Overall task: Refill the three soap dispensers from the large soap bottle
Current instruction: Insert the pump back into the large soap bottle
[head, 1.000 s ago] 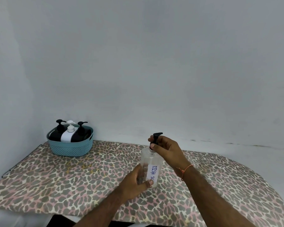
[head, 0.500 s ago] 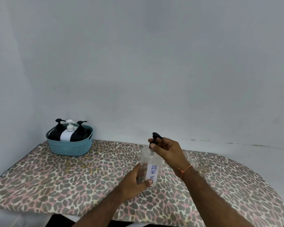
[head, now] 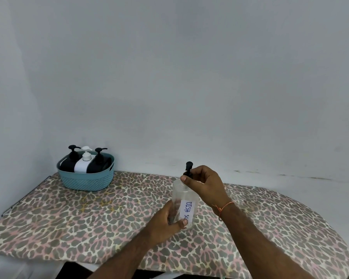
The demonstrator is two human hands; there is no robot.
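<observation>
A clear soap dispenser (head: pixel 181 198) with a white handwritten label stands upright on the leopard-print board (head: pixel 89 214). My left hand (head: pixel 165 224) grips its lower body from the left. My right hand (head: pixel 205 184) pinches the black pump top (head: pixel 188 168) at the neck. At the back left a teal basket (head: pixel 87 180) holds two black pump bottles (head: pixel 68 164) (head: pixel 98 164) and a white pump bottle (head: pixel 83 163) between them.
The board is an ironing board with a rounded right end (head: pixel 330 238). A grey wall (head: pixel 189 87) runs close behind it and along the left side. The board's front edge lies just below my forearms.
The pump head has turned under my right hand, its nozzle swinging round from pointing right. Bottle and left hand stay in place.
</observation>
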